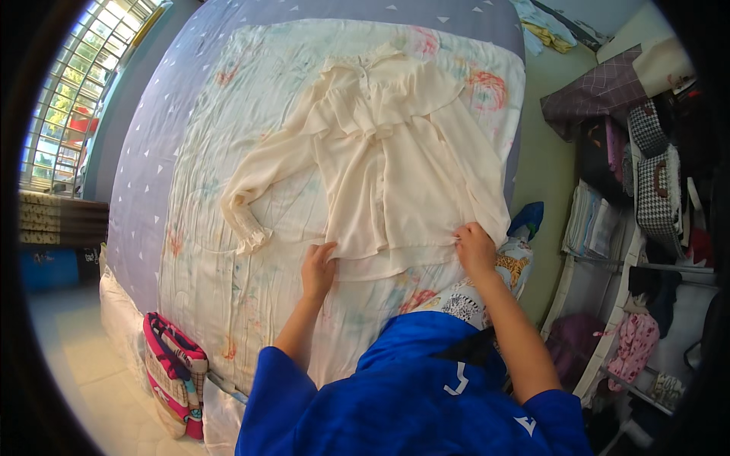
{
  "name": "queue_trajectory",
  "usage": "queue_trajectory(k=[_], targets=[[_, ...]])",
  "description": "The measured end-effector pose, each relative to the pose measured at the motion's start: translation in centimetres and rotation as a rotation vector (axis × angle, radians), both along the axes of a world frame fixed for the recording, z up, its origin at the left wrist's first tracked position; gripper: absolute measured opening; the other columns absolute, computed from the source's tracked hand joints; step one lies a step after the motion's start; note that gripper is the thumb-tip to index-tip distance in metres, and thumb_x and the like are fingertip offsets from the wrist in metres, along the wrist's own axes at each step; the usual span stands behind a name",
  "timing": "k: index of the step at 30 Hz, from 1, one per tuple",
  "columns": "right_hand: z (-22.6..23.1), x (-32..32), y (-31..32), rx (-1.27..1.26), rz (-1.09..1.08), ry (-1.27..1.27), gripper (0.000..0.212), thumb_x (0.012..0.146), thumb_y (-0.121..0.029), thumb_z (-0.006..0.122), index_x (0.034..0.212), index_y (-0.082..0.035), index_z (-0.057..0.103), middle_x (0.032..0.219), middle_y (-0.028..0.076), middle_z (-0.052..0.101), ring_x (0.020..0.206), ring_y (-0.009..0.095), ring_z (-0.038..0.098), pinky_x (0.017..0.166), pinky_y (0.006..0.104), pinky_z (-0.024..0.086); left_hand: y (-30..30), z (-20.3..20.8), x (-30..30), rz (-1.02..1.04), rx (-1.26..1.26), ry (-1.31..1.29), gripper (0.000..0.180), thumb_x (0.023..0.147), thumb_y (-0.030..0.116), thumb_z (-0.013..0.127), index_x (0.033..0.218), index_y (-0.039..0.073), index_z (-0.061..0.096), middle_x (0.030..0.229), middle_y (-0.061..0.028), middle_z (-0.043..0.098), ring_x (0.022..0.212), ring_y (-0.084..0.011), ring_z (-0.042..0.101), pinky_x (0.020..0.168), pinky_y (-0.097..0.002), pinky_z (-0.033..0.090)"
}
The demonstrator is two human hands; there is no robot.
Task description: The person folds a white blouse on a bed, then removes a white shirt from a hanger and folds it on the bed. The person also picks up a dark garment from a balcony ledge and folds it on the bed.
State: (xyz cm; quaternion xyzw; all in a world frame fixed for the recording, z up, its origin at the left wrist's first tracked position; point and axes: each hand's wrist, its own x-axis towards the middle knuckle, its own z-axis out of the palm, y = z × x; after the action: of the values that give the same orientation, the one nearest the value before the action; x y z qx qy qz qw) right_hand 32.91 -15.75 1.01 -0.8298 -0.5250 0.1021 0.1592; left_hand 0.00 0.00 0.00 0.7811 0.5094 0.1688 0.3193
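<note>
A cream blouse [361,175] with a ruffled yoke, a button front and long sleeves lies spread on the bed, its collar at the far end. At the near left corner of its hem, my left hand [318,267] is closed with the cloth pinched in its fingers. My right hand [475,249] pinches the hem at the near right corner, beside the right sleeve. The left sleeve bends out to the side, and its gathered cuff rests on the floral sheet [205,190]. The right sleeve runs down along the blouse's side.
Under the floral sheet is a grey-blue bed cover [144,175] with small white triangles. A folded pink patterned blanket [173,372] stands at the near left. Shelves with folded clothes [589,224] and houndstooth boxes [658,194] line the right side. A barred window [76,91] is at far left.
</note>
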Motion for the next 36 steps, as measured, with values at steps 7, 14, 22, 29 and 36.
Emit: queue_trajectory(k=[7,14,22,29,36], targets=[[4.6,1.3,-2.1,0.107,-0.14,0.283,0.012,0.078,-0.008,0.064,0.09,-0.007,0.062,0.09,0.009,0.062,0.082,0.031,0.062,0.07,0.0394,0.05,-1.1,7.0,-1.8,-0.05,0.099,-0.214,0.028,0.07,-0.009,0.059,0.093,0.004,0.068,0.086,-0.0091,0.057,0.076,-0.0228,0.058,0.069,-0.0318,0.047],[2.6,3.5,-5.8,0.031,-0.199,0.066,0.019,0.074,-0.005,0.065,0.093,-0.008,0.063,0.096,0.01,0.062,0.089,0.033,0.061,0.076,0.0408,0.049,-7.0,1.8,-2.9,-0.017,-0.063,-0.083,0.041,0.071,-0.006,0.065,0.109,0.007,0.064,0.092,-0.0088,0.055,0.075,-0.0202,0.059,0.068,-0.0314,0.049],[2.1,-6.5,1.6,0.192,0.306,0.251,0.032,0.068,-0.007,0.072,0.099,-0.008,0.063,0.099,0.011,0.059,0.098,0.029,0.057,0.083,0.04,0.047,-5.3,-2.3,-4.5,0.179,-0.149,-0.155,0.025,0.082,0.005,0.068,0.106,0.004,0.061,0.079,-0.0019,0.059,0.066,-0.0093,0.054,0.063,-0.0218,0.046],[-0.3,-11.0,5.3,0.091,0.403,0.137,0.041,0.067,-0.01,0.075,0.106,-0.013,0.062,0.106,0.006,0.057,0.102,0.024,0.056,0.083,0.0373,0.044,-4.9,1.2,-4.3,0.342,-0.283,-0.441,0.01,0.086,0.007,0.065,0.092,0.001,0.06,0.069,0.0011,0.056,0.061,-0.0062,0.052,0.059,-0.0215,0.043],[-1.3,-10.3,5.2,0.148,0.495,0.121,0.045,0.068,-0.009,0.074,0.111,-0.013,0.059,0.111,0.008,0.056,0.104,0.025,0.056,0.083,0.0374,0.045,-6.3,0.1,-4.4,0.322,-0.148,-0.281,0.02,0.079,0.006,0.07,0.098,0.003,0.061,0.077,-0.0024,0.058,0.073,-0.0143,0.057,0.067,-0.0278,0.046]])
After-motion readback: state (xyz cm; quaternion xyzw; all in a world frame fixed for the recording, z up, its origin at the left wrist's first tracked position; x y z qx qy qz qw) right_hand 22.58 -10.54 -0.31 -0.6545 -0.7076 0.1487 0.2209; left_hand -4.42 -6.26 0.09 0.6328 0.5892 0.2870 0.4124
